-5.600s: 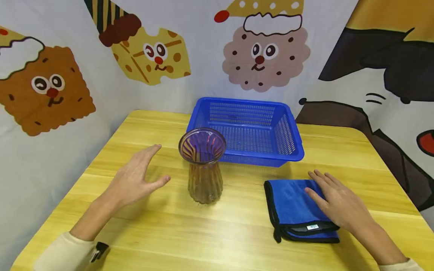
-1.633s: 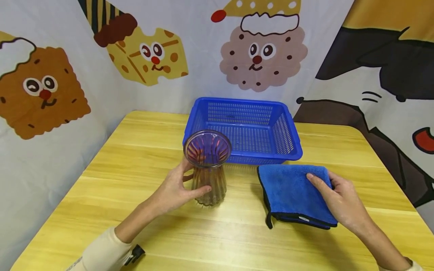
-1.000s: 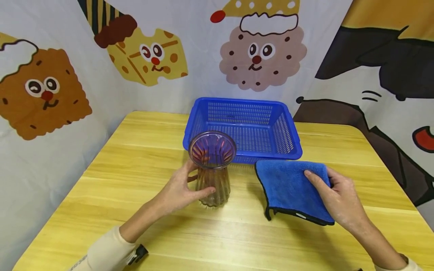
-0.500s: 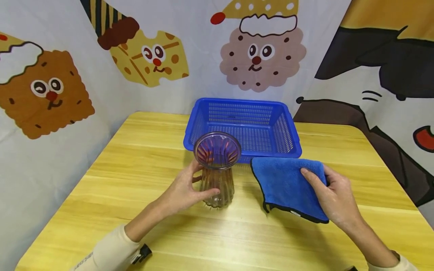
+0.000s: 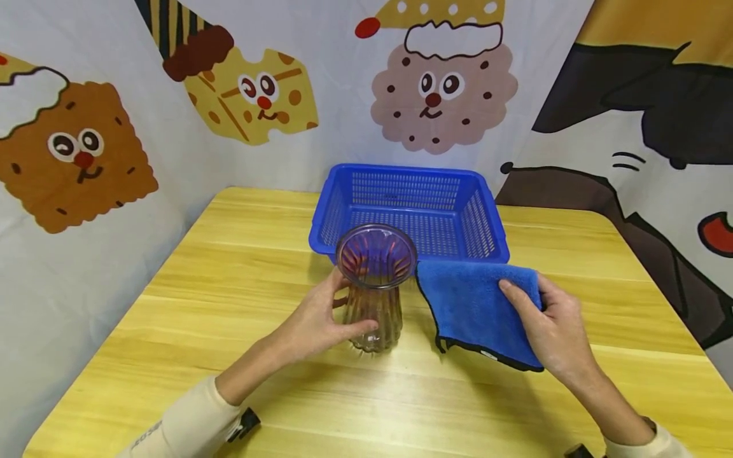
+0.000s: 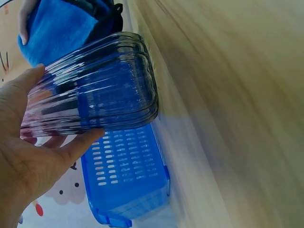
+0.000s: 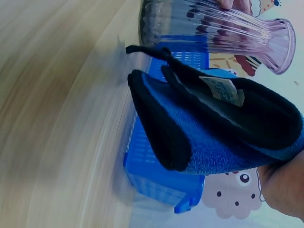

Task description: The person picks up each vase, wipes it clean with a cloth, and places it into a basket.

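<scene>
2 hands are over 1 wooden table (image 5: 343, 407), each gripping 1 thing. The left hand (image 5: 321, 321) holds 1 ribbed, purple-tinted glass vase (image 5: 388, 312) around its body — thumb on the near side, fingers spread wide and curved round the far side, visible in part through the glass. The vase stands mouth up near the middle of the table, in front of the left half of 1 blue basket (image 5: 406, 187); whether its base touches the wood, I cannot tell. The right hand (image 5: 558, 324), between the vase and the table's right edge, pinches 1 folded blue cloth (image 5: 472, 312) by its right side, thumb flat on top and the fingers mostly hidden behind. That cloth hangs clear of the table, with black edging, 1 white label (image 7: 222, 90) and 1 black loop (image 7: 147, 51); its left corner is just beside the vase, and contact between them is unclear. As for containers, there are 2, the basket and the vase. The basket sits near the table's back edge, its slotted walls and floor visible from above. Behind stands 1 white fabric backdrop (image 5: 343, 137) with 4 printed figures — 1 cracker (image 5: 34, 191), 1 cheese (image 5: 217, 102), 1 pink cookie (image 5: 445, 121) and 1 larger black-and-white animal (image 5: 687, 127), partly cut off.
</scene>
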Tool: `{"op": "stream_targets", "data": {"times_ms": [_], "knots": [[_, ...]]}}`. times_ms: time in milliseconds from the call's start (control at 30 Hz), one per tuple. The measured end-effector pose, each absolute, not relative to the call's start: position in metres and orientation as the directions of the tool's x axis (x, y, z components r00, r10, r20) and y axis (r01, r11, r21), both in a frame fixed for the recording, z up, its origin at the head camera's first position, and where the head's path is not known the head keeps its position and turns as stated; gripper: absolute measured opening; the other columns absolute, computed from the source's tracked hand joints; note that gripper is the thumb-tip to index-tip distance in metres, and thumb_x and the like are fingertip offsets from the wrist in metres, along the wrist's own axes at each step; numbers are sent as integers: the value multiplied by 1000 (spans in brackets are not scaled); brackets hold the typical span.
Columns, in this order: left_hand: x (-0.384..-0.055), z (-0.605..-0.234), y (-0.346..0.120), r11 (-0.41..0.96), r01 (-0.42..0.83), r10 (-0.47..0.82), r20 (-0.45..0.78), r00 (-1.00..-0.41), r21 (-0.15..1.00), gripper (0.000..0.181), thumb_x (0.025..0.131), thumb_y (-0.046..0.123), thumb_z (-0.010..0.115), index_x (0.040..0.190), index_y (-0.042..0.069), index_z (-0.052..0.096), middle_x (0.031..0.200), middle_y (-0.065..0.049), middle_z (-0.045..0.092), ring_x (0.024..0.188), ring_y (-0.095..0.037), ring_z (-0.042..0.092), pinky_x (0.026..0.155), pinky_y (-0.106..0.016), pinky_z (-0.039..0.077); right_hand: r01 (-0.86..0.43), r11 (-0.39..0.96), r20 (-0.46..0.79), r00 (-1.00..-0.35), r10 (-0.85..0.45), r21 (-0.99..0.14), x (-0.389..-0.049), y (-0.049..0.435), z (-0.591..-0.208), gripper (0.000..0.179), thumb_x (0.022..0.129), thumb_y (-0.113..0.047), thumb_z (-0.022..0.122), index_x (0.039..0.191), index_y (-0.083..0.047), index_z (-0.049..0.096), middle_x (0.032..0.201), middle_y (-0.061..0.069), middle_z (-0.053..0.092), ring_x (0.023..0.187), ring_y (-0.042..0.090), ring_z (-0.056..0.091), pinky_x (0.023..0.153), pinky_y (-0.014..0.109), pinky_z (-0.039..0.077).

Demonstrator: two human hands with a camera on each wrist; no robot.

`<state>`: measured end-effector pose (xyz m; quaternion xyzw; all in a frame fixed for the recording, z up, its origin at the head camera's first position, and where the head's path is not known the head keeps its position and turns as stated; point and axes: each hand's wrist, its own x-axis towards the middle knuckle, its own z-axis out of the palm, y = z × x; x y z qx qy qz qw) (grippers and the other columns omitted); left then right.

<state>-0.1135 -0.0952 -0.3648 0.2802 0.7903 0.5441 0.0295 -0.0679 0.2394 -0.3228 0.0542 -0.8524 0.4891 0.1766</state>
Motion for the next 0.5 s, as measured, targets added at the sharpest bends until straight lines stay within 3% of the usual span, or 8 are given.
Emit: {"op": "stream_targets", "data": {"times_ms": [500], "knots": [[-115, -365, -84, 256, 422, 496, 256, -829, 870, 100, 80, 22, 90, 157, 34, 29, 152, 6, 42, 132, -18, 50, 102, -34, 51, -309, 513, 395, -917, 64, -801, -74, 229, -324, 15, 101, -10, 65, 108, 2, 71, 92, -3, 73, 77, 10, 71, 66, 18, 60]]}}
